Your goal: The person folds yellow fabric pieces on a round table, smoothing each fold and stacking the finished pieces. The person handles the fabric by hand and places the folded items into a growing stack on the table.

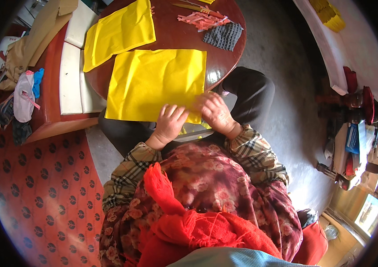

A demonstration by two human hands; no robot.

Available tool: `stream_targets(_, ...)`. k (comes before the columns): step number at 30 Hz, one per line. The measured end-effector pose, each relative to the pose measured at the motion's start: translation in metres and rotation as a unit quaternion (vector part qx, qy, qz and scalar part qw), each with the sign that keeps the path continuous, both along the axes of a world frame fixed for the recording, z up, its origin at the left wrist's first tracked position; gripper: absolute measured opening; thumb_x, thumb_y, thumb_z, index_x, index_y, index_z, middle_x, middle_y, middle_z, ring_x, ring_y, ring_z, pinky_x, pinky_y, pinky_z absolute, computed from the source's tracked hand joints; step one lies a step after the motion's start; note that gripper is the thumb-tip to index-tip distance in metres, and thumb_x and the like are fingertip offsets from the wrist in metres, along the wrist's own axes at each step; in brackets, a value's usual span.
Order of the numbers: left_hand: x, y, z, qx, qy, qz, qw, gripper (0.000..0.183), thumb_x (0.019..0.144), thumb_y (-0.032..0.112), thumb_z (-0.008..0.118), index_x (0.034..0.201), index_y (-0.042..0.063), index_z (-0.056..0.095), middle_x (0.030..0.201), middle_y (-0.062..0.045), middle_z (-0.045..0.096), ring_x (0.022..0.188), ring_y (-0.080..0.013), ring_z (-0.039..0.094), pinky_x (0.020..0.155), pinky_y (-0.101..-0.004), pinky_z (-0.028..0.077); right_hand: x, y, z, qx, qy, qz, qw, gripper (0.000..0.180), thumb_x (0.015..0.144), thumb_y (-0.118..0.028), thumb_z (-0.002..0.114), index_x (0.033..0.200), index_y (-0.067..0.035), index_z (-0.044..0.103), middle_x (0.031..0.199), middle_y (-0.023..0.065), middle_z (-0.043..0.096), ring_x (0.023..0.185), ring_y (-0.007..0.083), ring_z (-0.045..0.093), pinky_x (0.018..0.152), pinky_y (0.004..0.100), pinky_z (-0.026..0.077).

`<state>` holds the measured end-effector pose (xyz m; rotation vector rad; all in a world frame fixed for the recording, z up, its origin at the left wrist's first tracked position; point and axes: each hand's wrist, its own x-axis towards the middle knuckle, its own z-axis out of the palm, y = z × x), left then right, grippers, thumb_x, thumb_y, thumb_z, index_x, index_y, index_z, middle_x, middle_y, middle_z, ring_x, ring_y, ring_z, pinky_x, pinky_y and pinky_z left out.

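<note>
A creased yellow sheet, paper or thin cloth [157, 83], lies over the near edge of a round dark-red table [172, 33]. On its near edge rests my left hand [172, 122], fingers curled over the yellow material. My right hand [214, 111], slightly blurred, is at the sheet's near right corner; whether its fingers pinch the corner cannot be told. A second yellow sheet [120, 33] lies on the table at the upper left, partly beside the first. Farther off are pink paper strips [199, 20], a pointed tool with a reddish handle [205, 10] and a grey textured cloth [223, 36].
A wooden seat with pale cushions [71, 78] stands at the left, with clothes [25, 96] and cardboard [47, 30] on it. A stack of yellow pieces [327, 15] lies on a pale surface at the upper right. My knees are under the table's near edge.
</note>
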<state>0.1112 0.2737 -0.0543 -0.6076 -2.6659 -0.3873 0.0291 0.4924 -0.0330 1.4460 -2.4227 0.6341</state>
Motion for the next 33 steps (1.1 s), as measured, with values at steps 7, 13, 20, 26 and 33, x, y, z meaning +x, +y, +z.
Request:
stream_targets(7,0.001,0.0,-0.003,0.002,-0.001,0.005,1.0,0.032,0.086,0.015,0.057,0.116,0.009,0.066,0.124,-0.007,0.061,0.111,-0.0261,0.056,0.099,-0.0483,0.043,-0.004,-0.012,-0.008,-0.015,0.0,0.044,0.999,0.032,0.079,-0.012,0.061,0.11,-0.009,0.067,0.119,0.0084,0.065,0.12,0.0284,0.058,0.106,0.0455,0.043)
stream_targets(13,0.013,-0.029,0.0,-0.03,-0.016,0.055,0.998,0.048,0.087,0.013,0.055,0.136,0.011,0.056,0.139,-0.011,0.053,0.121,-0.0302,0.052,0.105,-0.0509,0.039,-0.009,-0.011,-0.013,-0.044,-0.03,0.051,0.997,0.03,0.074,-0.007,0.065,0.103,-0.006,0.068,0.119,0.0103,0.067,0.118,0.0305,0.061,0.104,0.0468,0.046)
stream_targets(20,0.031,-0.075,0.001,-0.05,-0.046,0.095,0.993,0.051,0.086,0.011,0.058,0.137,0.012,0.056,0.144,-0.012,0.049,0.126,-0.0319,0.049,0.11,-0.0523,0.035,-0.014,-0.01,-0.01,-0.012,-0.037,0.068,0.997,0.026,0.075,-0.002,0.066,0.1,-0.006,0.067,0.13,0.0103,0.063,0.127,0.0311,0.055,0.107,0.0482,0.043)
stream_targets(26,0.038,-0.111,0.011,-0.066,-0.072,0.101,0.99,0.049,0.089,0.01,0.052,0.137,0.011,0.056,0.146,-0.013,0.048,0.128,-0.0327,0.048,0.111,-0.052,0.034,-0.024,-0.008,-0.007,0.039,-0.048,0.106,0.992,0.026,0.079,-0.009,0.063,0.104,-0.007,0.066,0.131,0.0088,0.062,0.131,0.0283,0.05,0.112,0.0468,0.038)
stream_targets(33,0.042,-0.152,0.024,-0.08,-0.091,0.115,0.986,0.045,0.086,0.005,0.053,0.13,0.006,0.06,0.137,-0.013,0.054,0.124,-0.0332,0.05,0.11,-0.048,0.036,-0.031,-0.004,-0.014,0.006,-0.068,0.095,0.993,0.018,0.08,-0.01,0.064,0.098,-0.01,0.067,0.126,0.0041,0.067,0.133,0.0267,0.05,0.113,0.0494,0.037)
